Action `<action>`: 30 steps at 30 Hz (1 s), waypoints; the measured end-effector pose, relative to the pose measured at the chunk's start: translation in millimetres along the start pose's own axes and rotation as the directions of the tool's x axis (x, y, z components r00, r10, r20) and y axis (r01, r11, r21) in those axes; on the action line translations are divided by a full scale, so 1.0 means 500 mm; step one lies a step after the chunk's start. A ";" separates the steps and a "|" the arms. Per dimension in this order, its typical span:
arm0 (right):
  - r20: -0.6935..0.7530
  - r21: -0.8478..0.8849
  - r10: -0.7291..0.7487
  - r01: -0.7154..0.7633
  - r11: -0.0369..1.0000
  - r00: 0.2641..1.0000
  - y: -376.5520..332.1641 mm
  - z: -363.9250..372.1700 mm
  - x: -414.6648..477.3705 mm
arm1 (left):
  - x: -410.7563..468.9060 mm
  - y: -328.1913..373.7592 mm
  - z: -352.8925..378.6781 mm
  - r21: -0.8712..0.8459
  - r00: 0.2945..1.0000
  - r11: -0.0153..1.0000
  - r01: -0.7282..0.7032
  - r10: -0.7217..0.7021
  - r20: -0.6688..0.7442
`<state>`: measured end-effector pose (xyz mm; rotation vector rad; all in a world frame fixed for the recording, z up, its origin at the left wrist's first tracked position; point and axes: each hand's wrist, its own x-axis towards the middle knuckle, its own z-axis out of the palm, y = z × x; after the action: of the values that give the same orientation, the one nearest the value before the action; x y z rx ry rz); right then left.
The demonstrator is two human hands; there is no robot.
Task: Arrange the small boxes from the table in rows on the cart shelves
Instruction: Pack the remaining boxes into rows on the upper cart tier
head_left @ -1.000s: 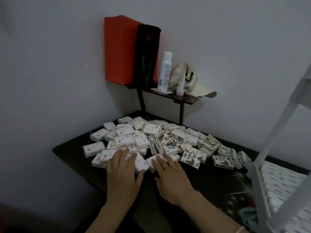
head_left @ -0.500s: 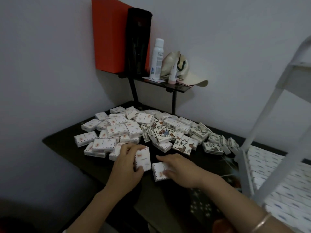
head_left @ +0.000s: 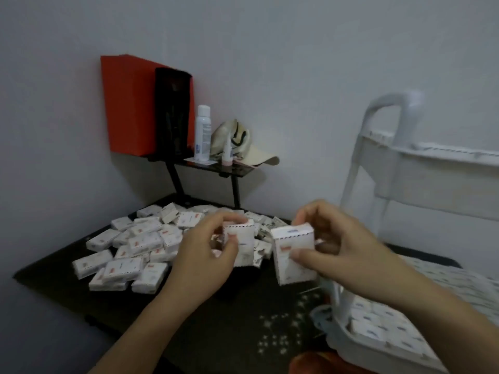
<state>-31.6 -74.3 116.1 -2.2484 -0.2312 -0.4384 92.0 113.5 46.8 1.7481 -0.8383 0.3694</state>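
Left hand (head_left: pixel 205 255) grips a white box (head_left: pixel 241 238), thumb on the front face and fingers curled over the top; the fingers hide the box's left edge and back. Right hand (head_left: pixel 337 247) pinches a second box (head_left: pixel 293 255), thumb across the lower front and fingers hooked over the top rear edge. Both boxes are upright and held above the table (head_left: pixel 216 319), just beside each other and not touching. Print on both is too blurred to read. Loose boxes (head_left: pixel 135 247) lie in a heap on the far left of the table, and the hands cover the heap's right part. The white cart (head_left: pixel 378 157) stands at the right, smeared by motion blur and cut off by the right edge. Its lower shelf (head_left: pixel 343 341) holds rows of boxes (head_left: pixel 391 327), which run out of frame at bottom right. The upper shelf (head_left: pixel 432 179) shows only its side wall, so I cannot tell what it holds. At the back, a small black stand (head_left: pixel 216 168) carries a red box (head_left: pixel 127 103), a dark container (head_left: pixel 171 112), a white spray can (head_left: pixel 202 133), a small tube (head_left: pixel 228 152) and a pale cap (head_left: pixel 243 147). A reddish shape (head_left: pixel 318 363) at the bottom edge is cut off and I cannot identify it.
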 end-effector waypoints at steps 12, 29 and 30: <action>-0.598 -0.280 -0.309 0.168 0.945 0.740 -0.142 -0.418 -0.027 | 0.262 0.433 0.107 -0.183 0.827 0.807 -0.561 0.537 -0.167; -0.323 0.000 0.242 -0.256 0.967 0.915 0.010 -0.463 0.021 | 0.467 0.507 0.282 0.142 0.819 0.899 -0.415 0.301 0.489; -0.304 -0.020 0.249 -0.268 0.963 0.919 0.011 -0.463 0.022 | 0.469 0.505 0.285 0.167 0.812 0.890 -0.425 0.293 0.505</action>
<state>-74.5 -253.3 257.4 -2.1968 0.2392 -0.6401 57.8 -136.4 321.5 1.9654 -1.5525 0.3265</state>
